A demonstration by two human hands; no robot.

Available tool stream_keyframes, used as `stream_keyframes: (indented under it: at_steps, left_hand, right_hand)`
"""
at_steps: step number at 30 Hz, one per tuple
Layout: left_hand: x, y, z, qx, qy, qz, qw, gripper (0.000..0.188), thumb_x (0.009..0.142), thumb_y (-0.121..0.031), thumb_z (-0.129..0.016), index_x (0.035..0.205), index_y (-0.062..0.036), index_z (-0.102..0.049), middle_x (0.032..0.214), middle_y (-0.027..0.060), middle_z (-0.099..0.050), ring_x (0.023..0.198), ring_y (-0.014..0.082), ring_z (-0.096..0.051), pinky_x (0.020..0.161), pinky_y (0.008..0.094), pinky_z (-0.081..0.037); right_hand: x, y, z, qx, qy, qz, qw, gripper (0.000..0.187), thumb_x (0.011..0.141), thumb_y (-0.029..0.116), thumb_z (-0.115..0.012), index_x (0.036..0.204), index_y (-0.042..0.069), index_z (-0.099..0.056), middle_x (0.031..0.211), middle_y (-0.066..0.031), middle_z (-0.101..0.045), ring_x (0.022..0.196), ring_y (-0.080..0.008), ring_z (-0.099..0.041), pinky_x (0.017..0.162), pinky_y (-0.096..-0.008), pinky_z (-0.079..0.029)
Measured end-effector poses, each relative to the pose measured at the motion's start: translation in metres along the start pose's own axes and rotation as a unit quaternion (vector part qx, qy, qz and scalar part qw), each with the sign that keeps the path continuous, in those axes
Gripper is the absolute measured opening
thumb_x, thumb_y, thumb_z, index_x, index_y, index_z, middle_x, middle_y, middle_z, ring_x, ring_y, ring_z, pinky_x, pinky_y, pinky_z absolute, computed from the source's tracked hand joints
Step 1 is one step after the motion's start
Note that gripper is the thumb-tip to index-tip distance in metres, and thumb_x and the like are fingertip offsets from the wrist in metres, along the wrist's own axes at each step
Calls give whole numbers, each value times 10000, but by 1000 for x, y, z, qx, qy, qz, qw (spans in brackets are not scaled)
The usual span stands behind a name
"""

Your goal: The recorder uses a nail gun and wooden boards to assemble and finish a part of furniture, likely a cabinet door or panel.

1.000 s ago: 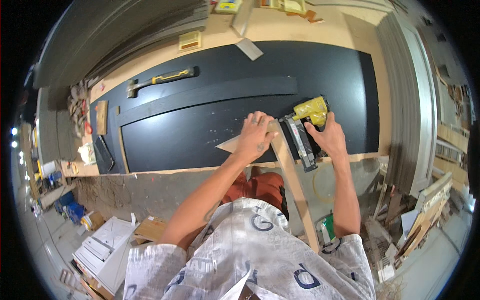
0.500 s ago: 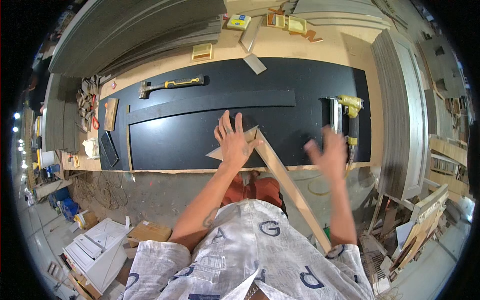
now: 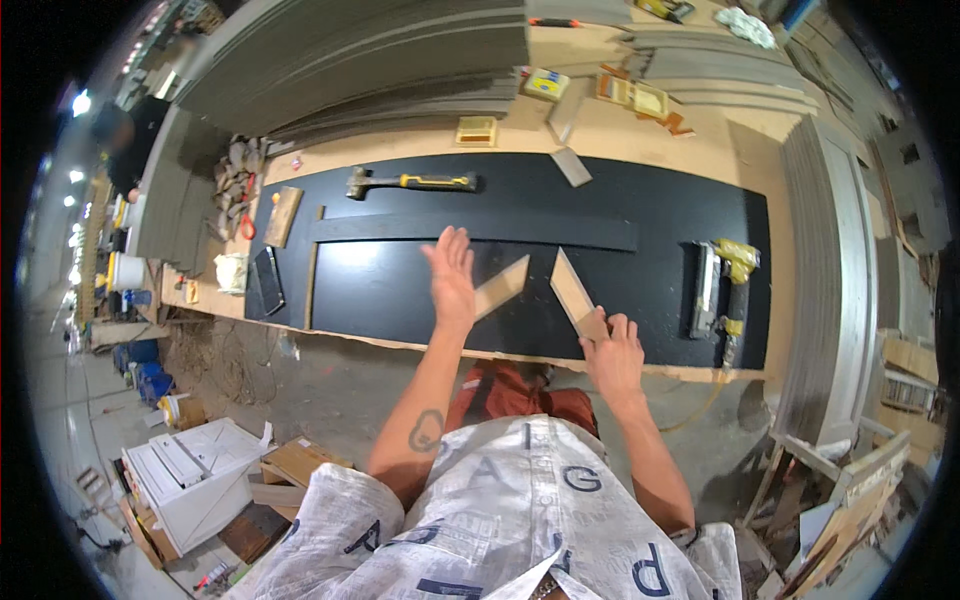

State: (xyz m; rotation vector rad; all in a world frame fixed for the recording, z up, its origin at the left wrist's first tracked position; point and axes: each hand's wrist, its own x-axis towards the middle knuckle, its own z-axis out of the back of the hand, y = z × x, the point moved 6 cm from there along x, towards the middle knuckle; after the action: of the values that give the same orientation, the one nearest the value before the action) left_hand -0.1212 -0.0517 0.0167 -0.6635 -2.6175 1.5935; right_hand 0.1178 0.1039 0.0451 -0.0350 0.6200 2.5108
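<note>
My right hand (image 3: 613,358) is closed around a pale wooden strip (image 3: 575,297) near the front edge of the black panel (image 3: 390,290). The strip's slanted end points away from me over the panel; its near part is hidden at my hand. My left hand (image 3: 453,280) is open, fingers stretched out, over the panel. Beside its wrist lies a short pale wooden piece (image 3: 503,288) with a slanted end, partly covered by the hand. A gap separates the two pale pieces. Beyond my left hand a long black strip (image 3: 480,230) lies across the panel.
A hammer (image 3: 412,182) lies at the panel's far side, and a nail gun (image 3: 720,290) on its right. A phone (image 3: 267,282) and a wooden block (image 3: 283,217) are at the left. Stacked grey boards (image 3: 360,70) stand behind. A person (image 3: 125,140) is at far left.
My right hand, empty and blurred before, now grips the pale strip. The strip's slanted end has come apart from the short piece. My left hand has lifted its fingers, and the view has shifted.
</note>
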Motion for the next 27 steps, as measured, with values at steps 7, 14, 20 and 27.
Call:
stream_keyframes:
  at_steps: [7,14,20,27]
  left_hand:
    - [-65,-150,-99,-360,164,41,918,869,976,-704,-254,1554,-56,-223,1600,231,-223,1504,344,-165,1241,491,-112]
    - [-102,-204,-135,-364,255,-9,896,824,992,-688,-207,1597,-139,-98,1652,200,-28,1533,335,26,1230,529,25]
    - [-122,-222,-151,-325,305,-41,894,821,993,-689,-185,1603,-167,-9,1646,212,60,1521,361,122,1199,581,94]
    - [-142,-241,-167,-300,374,-61,875,832,988,-698,-180,1589,-201,108,1624,209,192,1495,368,220,1177,596,136]
  right_hand:
    - [6,16,-16,-113,-59,70,989,656,857,369,-721,1376,22,-523,1159,-127,-529,1019,-304,-524,842,-448,-450]
    - [18,19,-22,-104,-50,47,992,658,871,354,-718,1402,42,-487,1109,-121,-518,1005,-306,-523,815,-449,-462]
    - [20,16,-22,-91,-80,49,991,646,863,372,-727,1380,44,-522,1070,-108,-512,986,-300,-525,790,-446,-463]
    - [26,20,-25,-89,-126,56,986,631,853,378,-736,1358,48,-553,1059,-100,-508,967,-291,-517,780,-436,-442]
